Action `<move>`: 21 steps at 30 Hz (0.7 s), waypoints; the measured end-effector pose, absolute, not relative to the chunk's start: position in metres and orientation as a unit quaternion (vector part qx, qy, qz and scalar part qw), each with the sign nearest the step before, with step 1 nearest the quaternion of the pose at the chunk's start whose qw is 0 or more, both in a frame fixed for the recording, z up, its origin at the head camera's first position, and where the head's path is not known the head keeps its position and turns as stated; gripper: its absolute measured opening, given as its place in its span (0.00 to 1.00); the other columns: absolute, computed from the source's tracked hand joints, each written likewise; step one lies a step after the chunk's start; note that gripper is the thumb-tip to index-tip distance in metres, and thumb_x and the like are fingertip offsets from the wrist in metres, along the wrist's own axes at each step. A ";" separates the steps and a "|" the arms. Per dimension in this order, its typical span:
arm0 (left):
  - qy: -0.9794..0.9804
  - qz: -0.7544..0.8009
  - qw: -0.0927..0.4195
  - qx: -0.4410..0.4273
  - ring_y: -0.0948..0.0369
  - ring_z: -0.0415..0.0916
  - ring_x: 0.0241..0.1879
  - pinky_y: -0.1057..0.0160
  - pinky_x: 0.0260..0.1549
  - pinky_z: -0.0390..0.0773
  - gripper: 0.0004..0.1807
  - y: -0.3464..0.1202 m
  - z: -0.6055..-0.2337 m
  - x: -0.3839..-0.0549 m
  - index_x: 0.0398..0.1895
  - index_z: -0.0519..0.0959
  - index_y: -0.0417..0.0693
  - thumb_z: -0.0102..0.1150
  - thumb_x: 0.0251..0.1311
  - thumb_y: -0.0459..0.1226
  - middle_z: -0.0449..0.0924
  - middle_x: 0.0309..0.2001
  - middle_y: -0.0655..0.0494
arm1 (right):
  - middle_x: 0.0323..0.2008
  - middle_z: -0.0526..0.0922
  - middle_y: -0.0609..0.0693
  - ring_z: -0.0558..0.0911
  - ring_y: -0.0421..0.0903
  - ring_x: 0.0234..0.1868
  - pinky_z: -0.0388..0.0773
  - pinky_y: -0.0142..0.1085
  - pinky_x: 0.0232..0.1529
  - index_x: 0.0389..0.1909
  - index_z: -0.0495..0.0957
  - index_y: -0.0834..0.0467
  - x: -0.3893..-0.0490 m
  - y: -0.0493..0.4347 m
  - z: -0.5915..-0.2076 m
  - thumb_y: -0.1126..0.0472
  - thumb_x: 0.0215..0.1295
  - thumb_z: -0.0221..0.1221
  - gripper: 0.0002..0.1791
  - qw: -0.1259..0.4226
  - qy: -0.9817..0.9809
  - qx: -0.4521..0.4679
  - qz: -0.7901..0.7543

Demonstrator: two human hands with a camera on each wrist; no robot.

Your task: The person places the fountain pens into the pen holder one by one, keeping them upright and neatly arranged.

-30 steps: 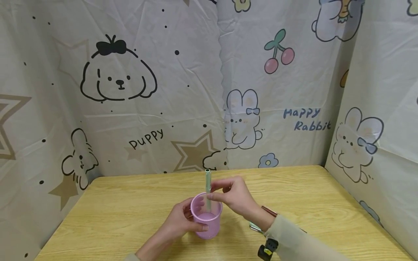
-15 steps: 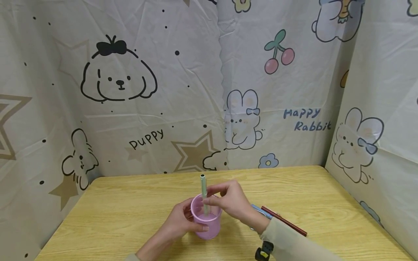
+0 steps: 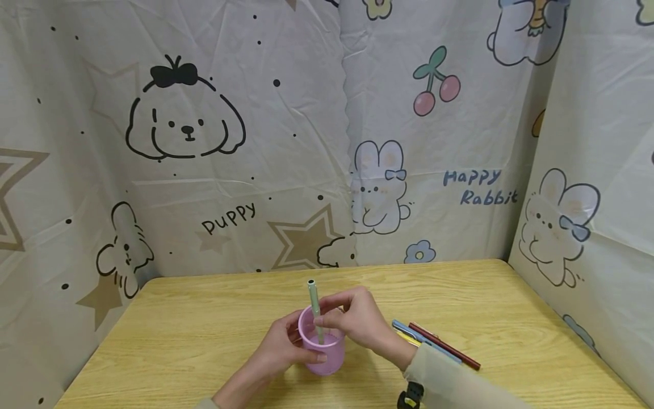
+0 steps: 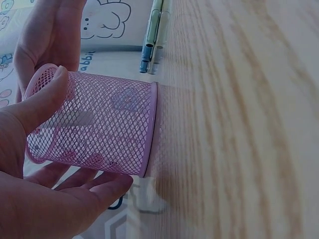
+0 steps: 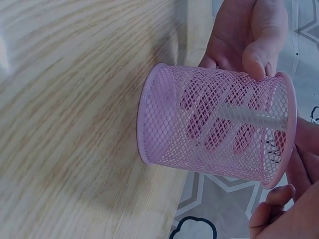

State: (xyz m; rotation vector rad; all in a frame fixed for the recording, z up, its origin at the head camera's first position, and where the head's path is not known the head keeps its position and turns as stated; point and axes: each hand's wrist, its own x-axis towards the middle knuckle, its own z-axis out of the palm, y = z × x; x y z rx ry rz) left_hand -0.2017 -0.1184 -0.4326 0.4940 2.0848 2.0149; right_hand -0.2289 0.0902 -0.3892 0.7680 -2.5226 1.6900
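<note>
A pink mesh pen holder (image 3: 327,362) stands upright on the table. My left hand (image 3: 280,347) grips it from the left, the thumb across its near side and the fingers behind. In the left wrist view the mesh wall (image 4: 112,124) shows between thumb and fingers. Above the rim, my right hand (image 3: 360,319) pinches a pale green pen (image 3: 313,295) between thumb and fingers. The pen leans slightly left, with its lower part inside the holder. Through the mesh in the right wrist view, the pen's end (image 5: 244,117) hangs short of the holder's base.
On the wooden table (image 3: 204,341), right of the holder, lie a dark red pen (image 3: 449,347), a blue pen (image 3: 407,328) and a yellow pen (image 3: 408,339), close together and partly behind the right forearm. A patterned cloth (image 3: 286,142) hangs behind the table and along its sides.
My right hand has moved down and slightly left, carrying the green pen lower into the holder. The forearm's shift uncovers more of the lying pens. My left hand stays put.
</note>
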 end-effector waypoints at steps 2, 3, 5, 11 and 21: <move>0.708 0.680 0.101 0.165 0.45 0.77 0.63 0.46 0.65 0.75 0.46 -0.119 -0.432 -0.202 0.74 0.69 0.34 0.80 0.49 0.24 0.79 0.64 0.44 | 0.36 0.92 0.44 0.68 0.35 0.21 0.66 0.28 0.20 0.41 0.93 0.55 -0.229 0.090 -0.389 0.61 0.57 0.78 0.11 0.005 -0.806 0.244 0.539; 0.709 0.678 0.102 0.165 0.45 0.77 0.63 0.46 0.65 0.75 0.46 -0.119 -0.432 -0.202 0.74 0.69 0.34 0.80 0.49 0.24 0.79 0.65 0.44 | 0.36 0.92 0.44 0.68 0.35 0.21 0.66 0.28 0.19 0.41 0.93 0.55 -0.229 0.090 -0.389 0.61 0.57 0.78 0.11 0.005 -0.806 0.243 0.539; 0.711 0.676 0.102 0.166 0.45 0.77 0.63 0.46 0.65 0.76 0.46 -0.119 -0.432 -0.202 0.74 0.69 0.34 0.81 0.49 0.25 0.79 0.65 0.44 | 0.37 0.92 0.44 0.67 0.35 0.20 0.65 0.28 0.18 0.41 0.93 0.54 -0.228 0.090 -0.389 0.60 0.57 0.78 0.11 0.007 -0.809 0.241 0.536; 0.710 0.676 0.102 0.169 0.46 0.77 0.63 0.48 0.65 0.76 0.46 -0.119 -0.432 -0.202 0.74 0.70 0.35 0.81 0.50 0.26 0.79 0.65 0.44 | 0.35 0.91 0.43 0.79 0.45 0.30 0.71 0.29 0.23 0.40 0.93 0.54 -0.228 0.088 -0.389 0.60 0.56 0.79 0.10 0.008 -0.813 0.241 0.530; 0.715 0.672 0.105 0.162 0.48 0.79 0.60 0.53 0.61 0.79 0.43 -0.119 -0.432 -0.201 0.72 0.72 0.35 0.81 0.49 0.26 0.81 0.61 0.46 | 0.38 0.91 0.43 0.85 0.44 0.46 0.76 0.33 0.40 0.44 0.92 0.57 -0.226 0.098 -0.387 0.61 0.61 0.76 0.11 0.014 -0.819 0.249 0.517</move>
